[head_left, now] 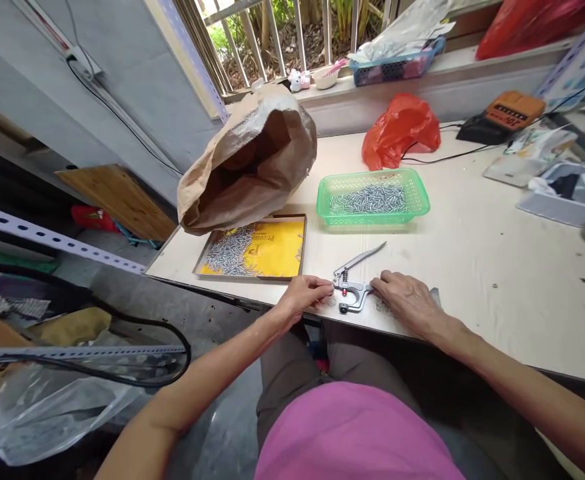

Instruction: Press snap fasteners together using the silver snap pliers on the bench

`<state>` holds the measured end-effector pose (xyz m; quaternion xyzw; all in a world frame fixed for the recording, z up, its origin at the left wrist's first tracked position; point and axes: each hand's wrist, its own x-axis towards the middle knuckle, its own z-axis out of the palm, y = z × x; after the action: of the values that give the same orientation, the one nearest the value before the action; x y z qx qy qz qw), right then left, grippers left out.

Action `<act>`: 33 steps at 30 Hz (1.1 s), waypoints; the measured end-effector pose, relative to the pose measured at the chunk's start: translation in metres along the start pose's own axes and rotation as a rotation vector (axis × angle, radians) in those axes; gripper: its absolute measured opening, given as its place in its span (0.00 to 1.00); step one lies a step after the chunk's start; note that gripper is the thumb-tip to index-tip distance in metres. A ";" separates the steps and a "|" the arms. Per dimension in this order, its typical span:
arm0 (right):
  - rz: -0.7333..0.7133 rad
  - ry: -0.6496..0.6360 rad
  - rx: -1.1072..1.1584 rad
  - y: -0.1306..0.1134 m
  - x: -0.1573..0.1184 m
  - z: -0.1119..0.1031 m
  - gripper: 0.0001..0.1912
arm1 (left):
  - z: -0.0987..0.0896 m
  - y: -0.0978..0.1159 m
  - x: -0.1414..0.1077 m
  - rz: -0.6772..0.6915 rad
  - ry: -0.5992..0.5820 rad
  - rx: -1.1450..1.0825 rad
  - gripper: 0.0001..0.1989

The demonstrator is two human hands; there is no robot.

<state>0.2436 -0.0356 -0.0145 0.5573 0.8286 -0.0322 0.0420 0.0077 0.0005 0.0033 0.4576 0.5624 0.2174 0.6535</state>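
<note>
Two bare hands flank the hand press [355, 292] on the desk [472, 267]: the left hand's [305, 295] fingers are bunched beside it, their grip unclear; the right hand's [403, 297] fingers, slightly curled, touch its frame, below the green basket [323, 212].

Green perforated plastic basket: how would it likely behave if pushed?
Wide and low, the basket would probably slide rather than tip. Its openwork walls may flex if gripped. The small silvery metal pieces inside likely make it heavy for its size and could shift.
</note>
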 end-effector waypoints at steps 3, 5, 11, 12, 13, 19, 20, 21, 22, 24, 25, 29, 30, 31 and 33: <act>0.009 0.006 -0.009 -0.003 -0.001 0.000 0.12 | 0.015 -0.004 0.007 -0.052 0.010 0.073 0.16; 0.012 0.017 -0.004 -0.003 -0.001 0.001 0.12 | 0.019 -0.005 0.009 -0.087 0.017 0.117 0.15; 0.058 0.029 0.015 -0.003 0.001 0.004 0.13 | 0.021 -0.009 0.014 -0.102 0.009 0.123 0.12; 0.068 0.031 0.018 -0.004 0.001 0.004 0.14 | 0.021 -0.010 0.015 -0.099 0.005 0.130 0.12; 0.077 0.032 0.021 -0.004 0.001 0.004 0.14 | 0.021 -0.010 0.016 -0.099 0.002 0.143 0.12; 0.105 0.012 0.051 -0.006 0.002 0.000 0.15 | 0.020 -0.006 0.018 -0.147 -0.048 0.210 0.15; 0.107 0.008 0.053 -0.006 0.002 -0.001 0.15 | 0.020 -0.006 0.018 -0.155 -0.059 0.213 0.16; 0.107 0.005 0.054 -0.005 0.002 -0.001 0.15 | 0.019 -0.005 0.019 -0.160 -0.066 0.217 0.16; 0.107 0.003 0.053 -0.005 0.002 -0.001 0.15 | 0.019 -0.004 0.019 -0.163 -0.072 0.225 0.16; 0.104 0.000 0.047 -0.005 0.002 -0.002 0.15 | 0.019 -0.003 0.020 -0.170 -0.077 0.243 0.17; 0.100 -0.001 0.046 -0.005 0.002 -0.002 0.15 | 0.020 -0.003 0.020 -0.180 -0.078 0.252 0.16; 0.103 -0.012 0.036 -0.004 0.003 -0.003 0.15 | 0.022 -0.004 0.020 -0.225 -0.080 0.271 0.14; 0.105 -0.018 0.034 -0.005 0.004 -0.003 0.15 | 0.023 -0.005 0.020 -0.226 -0.077 0.272 0.14; 0.106 -0.024 0.033 -0.005 0.004 -0.004 0.15 | 0.023 -0.006 0.020 -0.222 -0.070 0.270 0.14; 0.109 -0.032 0.033 -0.006 0.005 -0.007 0.15 | 0.025 -0.008 0.019 -0.210 -0.051 0.274 0.14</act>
<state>0.2365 -0.0328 -0.0083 0.6016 0.7956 -0.0524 0.0479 0.0342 0.0029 -0.0145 0.4864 0.6146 0.0575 0.6184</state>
